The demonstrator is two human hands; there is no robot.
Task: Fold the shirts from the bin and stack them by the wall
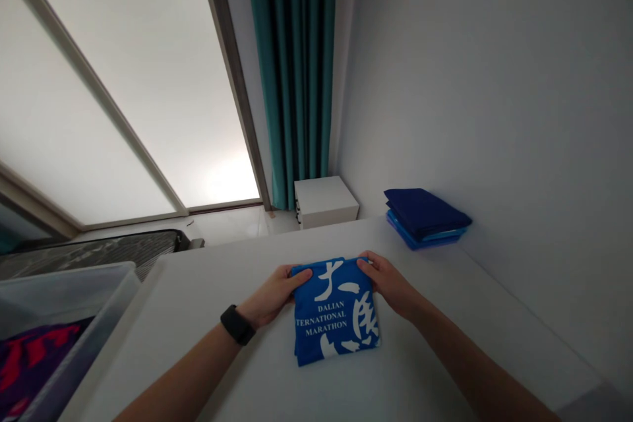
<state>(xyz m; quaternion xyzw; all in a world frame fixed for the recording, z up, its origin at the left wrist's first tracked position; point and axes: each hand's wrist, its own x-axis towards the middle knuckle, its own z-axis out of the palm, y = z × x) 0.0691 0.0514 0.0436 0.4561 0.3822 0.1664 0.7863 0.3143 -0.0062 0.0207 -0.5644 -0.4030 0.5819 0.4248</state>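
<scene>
A folded blue cloth, likely a garment, bears white characters and the words "DALIAN INTERNATIONAL MARATHON". It is held above or against the white table; I cannot tell whether its lower edge touches. My left hand, with a dark watch on the wrist, pinches the upper left corner, thumb on top. At the upper right corner my right hand grips it the same way. Fingers under the cloth are hidden. Beyond my right hand, near the wall, lies a stack of folded blue cloths, the top one dark navy.
A translucent plastic bin with purple and red cloth stands at the left. Past the table's far edge are a small white cabinet, a teal curtain and frosted panels. The wall borders the right side.
</scene>
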